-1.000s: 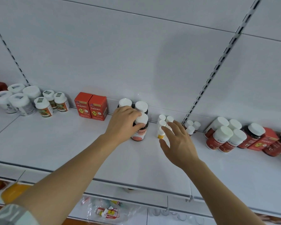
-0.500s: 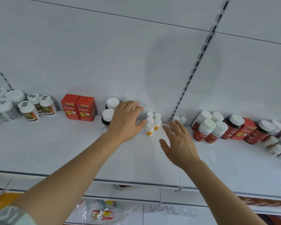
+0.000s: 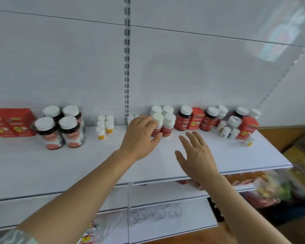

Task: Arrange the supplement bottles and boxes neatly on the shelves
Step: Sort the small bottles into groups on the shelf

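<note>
The red-labelled plastic bottles with white caps [image 3: 163,123], a block of four, stood upright at the back of the white shelf [image 3: 95,166], just right of the slotted metal upright [image 3: 126,67]. My left hand [image 3: 139,136] was at the block's left side, fingers curled against the front-left bottle and thumb under its base; I judged that a grip closing on it, though blur kept me from being sure. My right hand [image 3: 196,155] hovered open and held nothing, in front of the block and a little to its right, so the left was plainly nearer. The bottles' long axes ran vertical, so the coming move looked like a sideways nudge or a lift.

Further left stood small white vials with yellow labels [image 3: 104,126], then four dark bottles with pink labels [image 3: 60,128] and two red cardboard boxes [image 3: 11,123]. To the right, dark red bottles and another red box [image 3: 247,126] sat crowded and uneven. A clear plastic bag [image 3: 102,231] of packets lay on a lower shelf.
</note>
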Tool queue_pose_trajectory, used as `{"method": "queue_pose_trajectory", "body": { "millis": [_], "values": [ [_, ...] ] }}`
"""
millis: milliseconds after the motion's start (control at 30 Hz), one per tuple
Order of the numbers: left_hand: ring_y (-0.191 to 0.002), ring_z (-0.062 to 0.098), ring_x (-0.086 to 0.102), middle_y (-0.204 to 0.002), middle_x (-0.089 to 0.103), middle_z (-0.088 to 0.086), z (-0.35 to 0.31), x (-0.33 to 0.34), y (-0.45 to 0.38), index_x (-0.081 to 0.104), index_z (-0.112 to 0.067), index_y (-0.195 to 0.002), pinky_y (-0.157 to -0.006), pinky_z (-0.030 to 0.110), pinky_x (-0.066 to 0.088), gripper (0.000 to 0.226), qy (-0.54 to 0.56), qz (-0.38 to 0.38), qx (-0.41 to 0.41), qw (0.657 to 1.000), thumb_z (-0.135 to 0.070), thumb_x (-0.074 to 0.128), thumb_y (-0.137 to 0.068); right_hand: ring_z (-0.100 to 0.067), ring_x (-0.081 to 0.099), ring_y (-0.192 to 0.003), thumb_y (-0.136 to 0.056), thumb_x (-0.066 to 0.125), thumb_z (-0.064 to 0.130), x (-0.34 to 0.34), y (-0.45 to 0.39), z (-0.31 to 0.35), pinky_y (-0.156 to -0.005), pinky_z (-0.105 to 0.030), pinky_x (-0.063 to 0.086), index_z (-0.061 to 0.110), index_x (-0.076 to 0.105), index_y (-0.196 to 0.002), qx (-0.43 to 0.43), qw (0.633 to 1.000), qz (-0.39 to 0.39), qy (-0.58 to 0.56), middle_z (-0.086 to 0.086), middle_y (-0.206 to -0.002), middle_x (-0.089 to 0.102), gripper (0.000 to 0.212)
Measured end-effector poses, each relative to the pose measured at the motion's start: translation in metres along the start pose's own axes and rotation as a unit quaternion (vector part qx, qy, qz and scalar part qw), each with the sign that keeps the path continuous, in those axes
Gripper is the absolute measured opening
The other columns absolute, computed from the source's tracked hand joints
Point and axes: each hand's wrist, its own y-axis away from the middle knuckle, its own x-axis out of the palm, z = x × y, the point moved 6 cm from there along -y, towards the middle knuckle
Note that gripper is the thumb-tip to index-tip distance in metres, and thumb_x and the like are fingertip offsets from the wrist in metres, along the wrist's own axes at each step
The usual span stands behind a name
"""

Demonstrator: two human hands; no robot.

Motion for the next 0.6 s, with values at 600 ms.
{"method": "queue_pose_trajectory", "body": {
  "millis": [600],
  "values": [
    [-0.117,0.02,0.052,-0.127,0.06,0.0,-0.174,0.162,-0.085,0.058,-0.016,-0.129,-0.099,0.035,0.043,0.039,0.083,0.107,0.015,0.991,-0.035,0.053,-0.095,-0.028,0.022,-0.145,-0.097,0.044,0.046,0.0,0.038,-0.247,-0.119,-0.042,0.024,0.018,0.038,-0.146,0.106,0.992,0.052,0.046,-0.006,-0.15,0.04,0.057]
  ]
}}
